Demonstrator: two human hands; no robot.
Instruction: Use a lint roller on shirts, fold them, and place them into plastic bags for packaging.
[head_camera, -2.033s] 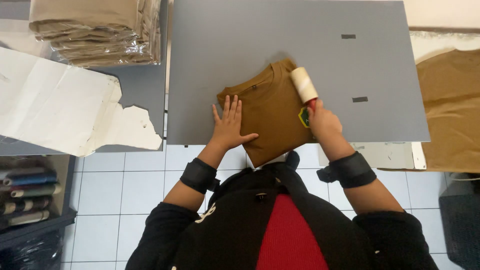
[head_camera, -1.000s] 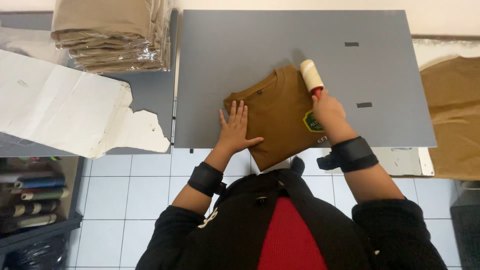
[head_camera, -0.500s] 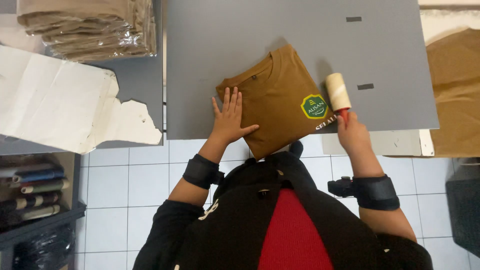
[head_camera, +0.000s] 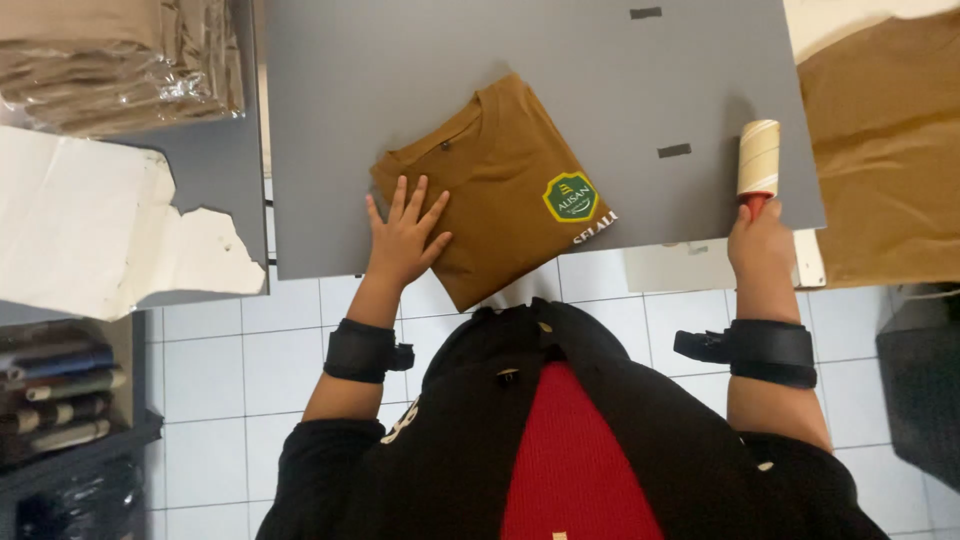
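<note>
Your right hand (head_camera: 760, 245) is wrapped tight around the red handle of a lint roller (head_camera: 758, 160), and the pale roll sits on the grey board (head_camera: 400, 100), just off to the side of the folded brown T-shirt (head_camera: 490, 185). A second ago that roller was rolling over the shirt; now it has slid off it and rests apart from the cloth, so the rolling of this side looks done to me. Your left hand (head_camera: 403, 238) is flat with the fingers spread wide, pressing on the near left corner of the shirt and holding nothing; it has stayed in the same spot. The shirt lies tilted near the front edge of the board, with one corner hanging over the edge toward you, and its green and yellow badge (head_camera: 570, 196) now shows in full. To the left are a stack of bagged folded shirts (head_camera: 120, 60) and a torn white sheet (head_camera: 90, 235). To the right lies more brown cloth (head_camera: 880, 150).
</note>
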